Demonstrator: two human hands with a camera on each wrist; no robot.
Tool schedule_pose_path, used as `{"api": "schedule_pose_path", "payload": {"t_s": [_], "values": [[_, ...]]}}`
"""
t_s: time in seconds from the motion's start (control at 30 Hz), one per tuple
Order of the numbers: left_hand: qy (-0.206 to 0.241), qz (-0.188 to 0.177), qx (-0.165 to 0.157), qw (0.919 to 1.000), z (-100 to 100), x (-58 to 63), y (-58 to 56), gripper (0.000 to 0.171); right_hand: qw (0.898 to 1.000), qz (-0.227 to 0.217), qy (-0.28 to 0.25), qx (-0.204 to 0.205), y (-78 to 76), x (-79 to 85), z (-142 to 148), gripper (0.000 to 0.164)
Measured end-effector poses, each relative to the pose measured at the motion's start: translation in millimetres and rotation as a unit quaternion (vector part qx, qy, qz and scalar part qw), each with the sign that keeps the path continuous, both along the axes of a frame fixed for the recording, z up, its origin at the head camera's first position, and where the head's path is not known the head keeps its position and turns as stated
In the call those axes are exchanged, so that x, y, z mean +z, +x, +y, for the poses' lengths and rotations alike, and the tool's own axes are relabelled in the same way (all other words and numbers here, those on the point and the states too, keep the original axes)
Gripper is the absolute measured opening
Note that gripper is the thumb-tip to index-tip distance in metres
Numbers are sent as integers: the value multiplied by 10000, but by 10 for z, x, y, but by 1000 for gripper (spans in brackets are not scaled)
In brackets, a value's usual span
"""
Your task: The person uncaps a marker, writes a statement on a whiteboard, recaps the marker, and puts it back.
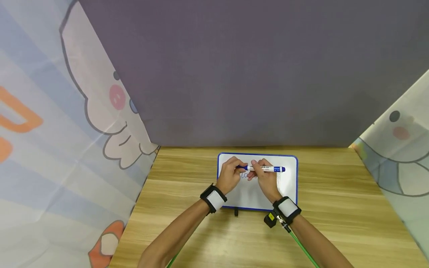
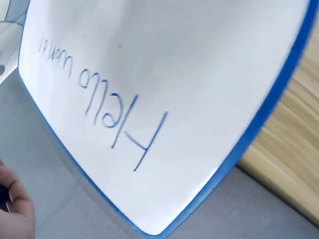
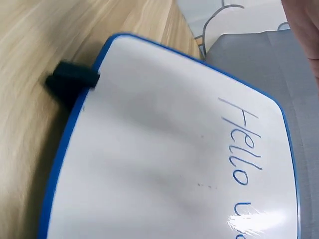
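Both hands hold a blue-and-white whiteboard marker (image 1: 269,169) level above a small whiteboard (image 1: 248,195). The left hand (image 1: 229,175) pinches the dark blue cap end; in the left wrist view its curled fingers (image 2: 19,199) show at the lower left corner round something dark blue. Thumb and fingers of the right hand (image 1: 266,180) grip the white barrel, and the barrel's blue end sticks out to the right. Blue handwriting (image 2: 119,117) on the board reads "Hello" and a second word like "world!"; in the head view the hands hide most of it.
The blue-rimmed board lies on a wood-grain table (image 1: 174,193). A small black block (image 3: 75,74) sits at its near edge. Behind the table stands a grey panel (image 1: 251,74), with cartoon-printed sheets (image 1: 43,178) at the sides. Green cables (image 1: 303,247) run along the forearms.
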State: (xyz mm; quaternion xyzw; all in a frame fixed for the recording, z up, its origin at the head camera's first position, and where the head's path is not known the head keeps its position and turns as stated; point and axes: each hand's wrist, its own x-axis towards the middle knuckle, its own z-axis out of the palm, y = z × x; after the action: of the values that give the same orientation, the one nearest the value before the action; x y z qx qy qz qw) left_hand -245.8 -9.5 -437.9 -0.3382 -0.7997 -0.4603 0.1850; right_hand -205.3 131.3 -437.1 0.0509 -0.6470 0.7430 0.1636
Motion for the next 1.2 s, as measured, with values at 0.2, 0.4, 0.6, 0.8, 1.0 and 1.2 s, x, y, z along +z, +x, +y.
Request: {"api": "schedule_pose_path", "payload": {"t_s": [0.2, 0.4, 0.6, 0.8, 1.0, 1.2], "values": [[135, -1072, -146, 9940, -18, 92, -6, 8, 9999, -11, -111, 53, 21, -14, -48, 27], [485, -2455, -439, 9672, -21, 165, 10, 11, 9997, 75, 172, 170, 82, 16, -21, 26], [298, -1666, -320, 9851, -15, 134, 18, 9, 9996, 145, 57, 225, 25, 25, 17, 26], [463, -1932, -639, 9780, -83, 79, -40, 16, 9951, -30, 353, 925, -41, -34, 156, 38], [487, -2252, -802, 9698, -129, 12, -68, 18, 9910, -165, 151, 1319, -28, -76, 253, 38], [978, -2696, -884, 9539, -168, 157, -25, 10, 9923, -216, 682, 1012, 27, -15, 293, 19]]}}
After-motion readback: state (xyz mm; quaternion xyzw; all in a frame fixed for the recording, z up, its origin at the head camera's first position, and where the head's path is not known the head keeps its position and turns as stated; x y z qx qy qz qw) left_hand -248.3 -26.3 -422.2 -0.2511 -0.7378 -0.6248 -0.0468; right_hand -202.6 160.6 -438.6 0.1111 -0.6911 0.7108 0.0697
